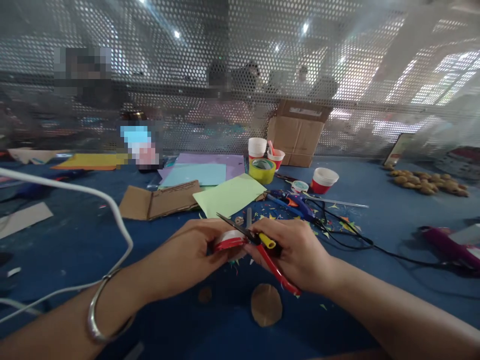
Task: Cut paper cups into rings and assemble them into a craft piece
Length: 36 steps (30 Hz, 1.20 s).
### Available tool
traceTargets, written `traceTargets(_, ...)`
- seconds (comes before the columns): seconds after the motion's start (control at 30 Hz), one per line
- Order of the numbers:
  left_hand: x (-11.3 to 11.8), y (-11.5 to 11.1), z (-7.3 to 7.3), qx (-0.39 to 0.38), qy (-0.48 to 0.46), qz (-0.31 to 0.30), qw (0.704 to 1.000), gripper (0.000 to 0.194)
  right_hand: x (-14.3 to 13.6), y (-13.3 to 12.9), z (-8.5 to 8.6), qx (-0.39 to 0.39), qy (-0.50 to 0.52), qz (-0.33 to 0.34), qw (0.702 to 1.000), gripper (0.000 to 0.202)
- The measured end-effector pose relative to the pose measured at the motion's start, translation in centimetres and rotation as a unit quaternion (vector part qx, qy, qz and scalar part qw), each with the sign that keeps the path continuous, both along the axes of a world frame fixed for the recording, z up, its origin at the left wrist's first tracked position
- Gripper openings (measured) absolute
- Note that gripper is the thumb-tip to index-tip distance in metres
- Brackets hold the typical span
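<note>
A person's left hand (197, 245) steadies a red-and-white cup (229, 242) above the blue worktop (161, 322), while the right hand (299, 245) brings scissors (270, 264) to its rim, in what looks like a trimming step. The next cut would seem to call for a firm hold on the cup and a slow turn of it against the blades; whether they are parted cannot be told. Both forearms reach in from the lower corners, wrists angled inward so the hands nearly meet at mid-frame. The left fingers are curled around the cup's side, the right ones closed on the handles. A brown disc (266, 305) lies on the near side, green paper (230, 195) just beyond the hands
</note>
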<state>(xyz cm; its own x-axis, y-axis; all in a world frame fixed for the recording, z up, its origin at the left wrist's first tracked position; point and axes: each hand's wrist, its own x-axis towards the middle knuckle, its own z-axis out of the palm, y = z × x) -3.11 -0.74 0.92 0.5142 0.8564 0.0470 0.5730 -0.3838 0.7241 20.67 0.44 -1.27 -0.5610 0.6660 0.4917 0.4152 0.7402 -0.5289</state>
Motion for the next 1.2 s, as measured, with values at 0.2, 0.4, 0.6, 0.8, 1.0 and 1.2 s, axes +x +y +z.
traceTargets(0.2, -0.2, 0.2, 0.5, 0.018, 0.036, -0.05, 0.998, 0.028, -0.5, -0.4, 0.0, -0.137, 0.024, 0.019, 0.99, 0.027)
traceTargets(0.4, -0.6, 0.5, 0.3, 0.03, 0.04, -0.084, 0.995, 0.019, -0.6, -0.8, 0.4, -0.239, 0.061, 0.065, 0.967, 0.037)
traceTargets(0.6, -0.6, 0.4, -0.1, 0.037, 0.042, -0.064, 0.996, 0.024, -0.1, -0.2, 0.6, -0.223, 0.041, 0.065, 0.972, 0.035)
traceTargets(0.8, -0.3, 0.9, -0.9, 0.029, -0.046, 0.022, 0.998, 0.024, 0.5, 0.6, 0.6, -0.118, 0.037, 0.043, 0.991, 0.034)
traceTargets(1.0, -0.8, 1.5, -2.1, 0.047, -0.109, -0.004, 0.993, 0.04, 0.7, 0.3, 0.5, -0.069, 0.064, 0.046, 0.995, 0.028)
traceTargets(1.2, -0.8, 1.4, -1.6, 0.083, -0.075, -0.034, 0.993, 0.03, 0.5, 0.1, 0.0, -0.016, 0.026, 0.021, 0.999, 0.03)
